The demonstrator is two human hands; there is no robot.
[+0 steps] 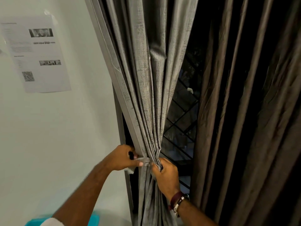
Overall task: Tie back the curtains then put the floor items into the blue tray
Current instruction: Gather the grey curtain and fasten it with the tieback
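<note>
The grey curtain (146, 95) hangs beside the white wall (65, 128) at the left of the window, its folds gathered into a narrow bunch low down, where I see a tie-back band (145, 161) of the same fabric wrapped across it. My left hand (123, 158) pinches the band's left end with curled fingers, and my right hand (166, 174), with a watch (177, 205) on its wrist, grips the bunched folds just right of the band. To the right a darker brown curtain (244, 111) hangs loose, and the blue tray (92, 218) shows at the near left edge, below a printed sheet (37, 54) taped to the wall.
</note>
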